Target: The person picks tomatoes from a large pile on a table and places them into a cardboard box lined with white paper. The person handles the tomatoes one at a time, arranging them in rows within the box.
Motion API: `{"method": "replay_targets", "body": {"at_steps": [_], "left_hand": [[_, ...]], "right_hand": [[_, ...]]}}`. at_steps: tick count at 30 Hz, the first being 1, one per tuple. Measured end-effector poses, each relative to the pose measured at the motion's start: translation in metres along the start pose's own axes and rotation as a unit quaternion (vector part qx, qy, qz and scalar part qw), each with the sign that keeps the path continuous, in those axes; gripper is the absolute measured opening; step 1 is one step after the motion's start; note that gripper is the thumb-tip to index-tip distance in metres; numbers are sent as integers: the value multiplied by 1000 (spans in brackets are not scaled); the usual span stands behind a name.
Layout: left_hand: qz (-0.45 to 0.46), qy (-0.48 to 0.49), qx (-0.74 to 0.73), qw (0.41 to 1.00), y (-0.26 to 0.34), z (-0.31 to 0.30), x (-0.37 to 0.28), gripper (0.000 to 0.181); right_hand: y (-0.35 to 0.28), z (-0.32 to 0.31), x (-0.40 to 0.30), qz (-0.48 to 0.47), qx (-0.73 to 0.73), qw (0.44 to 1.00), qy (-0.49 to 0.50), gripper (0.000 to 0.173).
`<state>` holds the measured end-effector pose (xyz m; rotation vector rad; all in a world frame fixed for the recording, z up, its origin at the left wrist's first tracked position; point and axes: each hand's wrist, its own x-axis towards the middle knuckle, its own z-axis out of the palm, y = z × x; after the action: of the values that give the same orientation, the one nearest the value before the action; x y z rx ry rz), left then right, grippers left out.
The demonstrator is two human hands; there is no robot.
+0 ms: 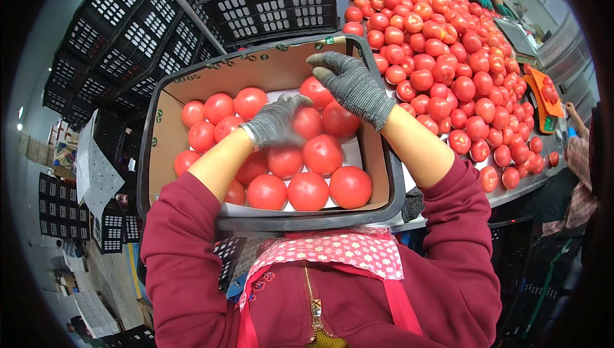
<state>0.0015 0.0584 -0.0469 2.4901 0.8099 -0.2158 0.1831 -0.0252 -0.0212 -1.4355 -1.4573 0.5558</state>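
Observation:
A black plastic crate (316, 223) lined with brown cardboard (230, 77) stands before me, with a layer of large red tomatoes (308, 191) on white paper inside. My left hand (276, 122), in a grey knit glove, is over the middle of the layer, slightly blurred, its fingers near a tomato (307, 123). Whether it grips that tomato cannot be told. My right hand (357, 87), gloved alike, is above the back right corner. Its fingers are curved and apart over two tomatoes (316, 91), with nothing seen between them.
A large heap of tomatoes (441, 70) covers the metal table on the right, beside an orange scale (542, 101). Another black crate (278, 10) stands behind mine, with a person's hands over it. Stacked crates (129, 27) rise at the left. Other people stand across and right of the table.

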Motion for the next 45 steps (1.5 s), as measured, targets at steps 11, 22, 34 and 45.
{"method": "replay_targets", "body": {"at_steps": [11,22,34,45], "left_hand": [[44,27,-81,995,-19,-10,7,85],[-169,99,-139,971,5,7,88,100],[-172,221,-96,955,18,11,80,90],[-91,231,-301,921,-10,-29,46,55]], "right_hand": [[-6,-2,2,-4,21,999,45,25],[24,3,13,-19,106,988,111,23],[28,5,21,-7,164,980,116,18],[28,2,19,-58,65,984,158,17]]}}
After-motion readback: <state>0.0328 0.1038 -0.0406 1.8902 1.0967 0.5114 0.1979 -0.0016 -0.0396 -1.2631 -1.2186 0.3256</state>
